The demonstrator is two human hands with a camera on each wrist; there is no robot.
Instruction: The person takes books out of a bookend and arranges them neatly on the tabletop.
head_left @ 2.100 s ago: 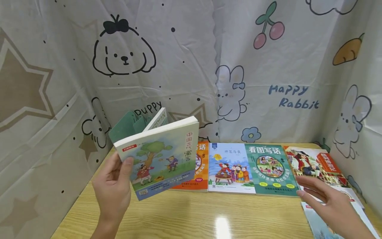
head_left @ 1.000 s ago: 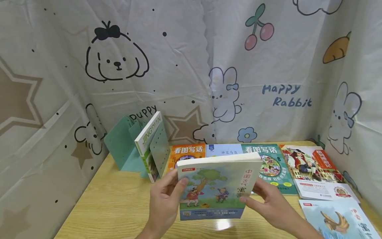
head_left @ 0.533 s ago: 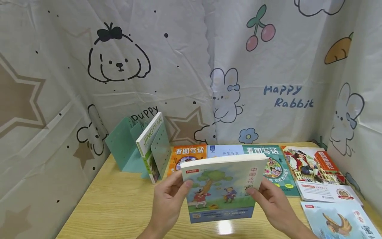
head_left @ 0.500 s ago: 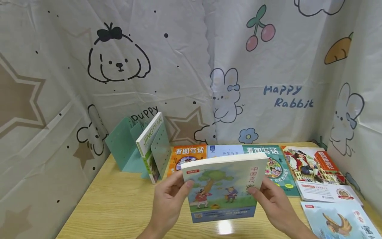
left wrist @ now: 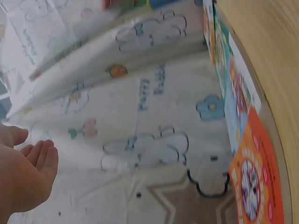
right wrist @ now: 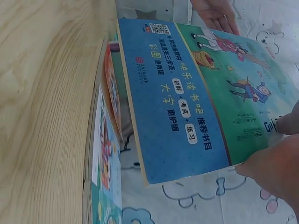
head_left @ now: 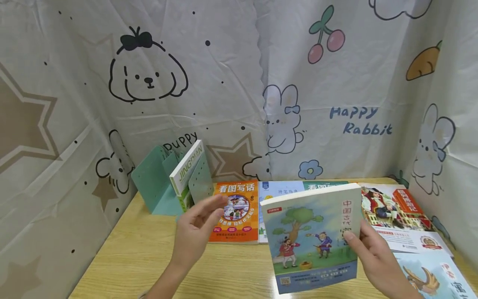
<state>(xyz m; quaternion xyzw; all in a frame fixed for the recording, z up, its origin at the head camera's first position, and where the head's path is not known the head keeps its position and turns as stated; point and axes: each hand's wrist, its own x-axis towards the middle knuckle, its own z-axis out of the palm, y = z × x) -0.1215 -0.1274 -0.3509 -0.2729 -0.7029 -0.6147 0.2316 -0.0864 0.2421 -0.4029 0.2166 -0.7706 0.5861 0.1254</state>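
Note:
My right hand grips a paperback book by its right edge, thumb on the front cover. The cover has a tree and two cartoon figures above a blue band. The book is held up over the table, tilted, its white page edge on top. In the right wrist view the same book fills the middle, with thumb and fingers at its edge. My left hand is off the book, in the air to its left, fingers loosely bent with nothing in them. The left wrist view shows that hand empty too.
A green bookend with an upright white book stands at the back left. Along the back lie an orange book, a light blue book and others. A pale blue book lies front right. Patterned curtain surrounds the wooden table.
Both hands held the book half a second ago; the left hand has since let go and moved left. The right hand has carried the book to the right, uncovering the orange book.

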